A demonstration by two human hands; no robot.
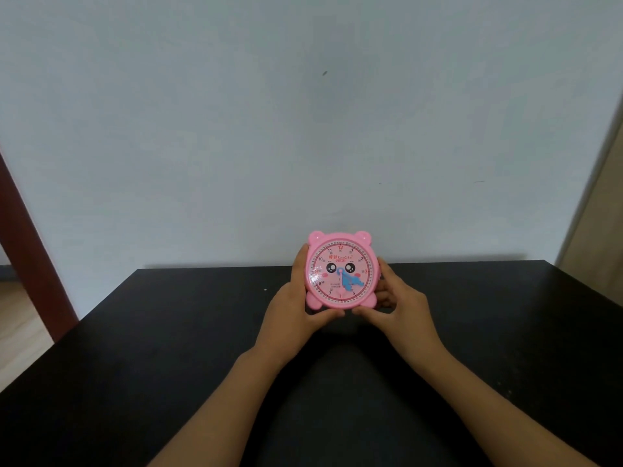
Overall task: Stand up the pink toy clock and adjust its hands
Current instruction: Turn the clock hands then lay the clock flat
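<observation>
The pink toy clock (340, 269) stands upright on the black table (168, 348), its round face with a cartoon face toward me. Two blue hands (350, 280) point down and to the right, between the 4 and the 6. My left hand (296, 308) grips the clock's left side, thumb under its lower edge. On the other side my right hand (394, 298) holds the clock's right edge, its thumb at the bottom and its fingers partly hidden behind the case.
A pale wall (303, 129) rises right behind the table's far edge. A dark red post (30, 251) leans at the left, over light wooden floor. A beige panel (600, 214) stands at the right. A tiny white speck (265, 289) lies on the table.
</observation>
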